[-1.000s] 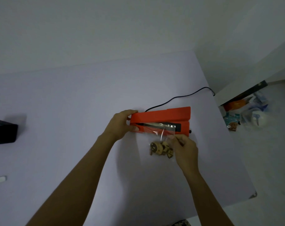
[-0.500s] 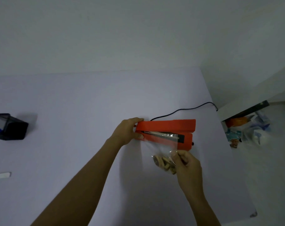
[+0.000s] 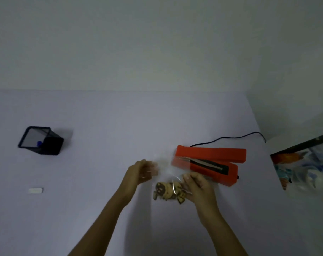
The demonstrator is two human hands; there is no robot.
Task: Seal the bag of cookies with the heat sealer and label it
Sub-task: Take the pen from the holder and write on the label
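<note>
The orange heat sealer (image 3: 212,154) sits on the pale table (image 3: 120,126) with its arm raised, the dark sealing strip exposed. A clear bag of cookies (image 3: 166,190) hangs just in front of it, out of the jaw. My right hand (image 3: 195,183) pinches the bag's right side. My left hand (image 3: 142,172) is blurred at the bag's upper left corner, fingers curled on the clear film. A small white label (image 3: 35,190) lies far left on the table.
A black mesh holder (image 3: 41,140) with a blue-tipped item lies tipped at the far left. The sealer's black cord (image 3: 229,138) runs back right to the table edge. Off the right edge, a shelf holds colourful packets (image 3: 301,169).
My left hand let go of the sealer and moved to the bag. The bag came out of the sealer toward me. The camera view tilted up and shifted.
</note>
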